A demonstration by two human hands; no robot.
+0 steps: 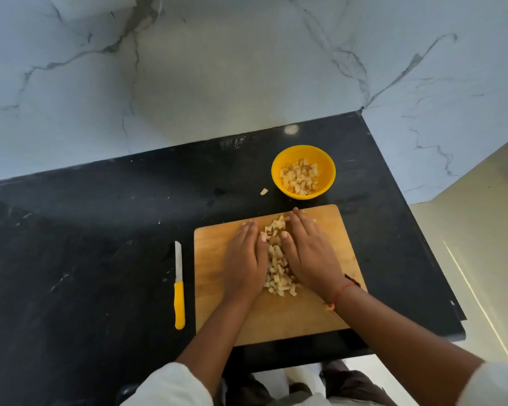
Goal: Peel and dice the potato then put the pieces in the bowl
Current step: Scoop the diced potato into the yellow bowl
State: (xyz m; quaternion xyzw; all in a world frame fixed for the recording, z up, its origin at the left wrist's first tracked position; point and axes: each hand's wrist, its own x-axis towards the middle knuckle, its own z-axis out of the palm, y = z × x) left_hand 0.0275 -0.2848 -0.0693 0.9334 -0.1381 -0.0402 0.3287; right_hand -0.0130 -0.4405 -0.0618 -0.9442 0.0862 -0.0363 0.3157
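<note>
A heap of pale diced potato (pixel 277 263) lies on the wooden cutting board (pixel 305 317). My left hand (pixel 242 260) and my right hand (pixel 310 253) rest flat on the board on either side of the heap, straight fingers pressing against it. Behind the board stands a yellow bowl (pixel 326 165) holding more potato cubes (pixel 299 177). One stray potato piece (pixel 264 191) lies on the black counter left of the bowl.
A knife with a white blade and yellow handle (pixel 179 300) lies on the black counter (pixel 85 244) just left of the board, blade pointing away. A marble wall rises behind. The counter's right edge drops off beyond the board.
</note>
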